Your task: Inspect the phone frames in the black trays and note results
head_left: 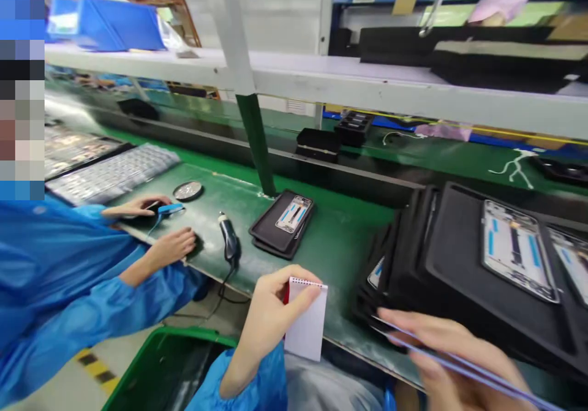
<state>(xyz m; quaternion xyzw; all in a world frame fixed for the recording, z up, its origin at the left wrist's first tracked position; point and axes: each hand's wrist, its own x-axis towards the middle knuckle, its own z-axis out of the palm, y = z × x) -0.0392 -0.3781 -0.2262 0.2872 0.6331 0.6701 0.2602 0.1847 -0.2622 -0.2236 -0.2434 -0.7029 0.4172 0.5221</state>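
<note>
Green workbench across mid-frame, with a notepad at lower centre.
We judge it light, bendable, best held by its bound top, where the left hand pinches it, thumb in front; the right hand, lower right, nearly closed, grips a thin blurred object.

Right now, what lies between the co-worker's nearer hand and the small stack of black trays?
In the head view, apparently a corded electric screwdriver lies on the green tabletop.
</note>
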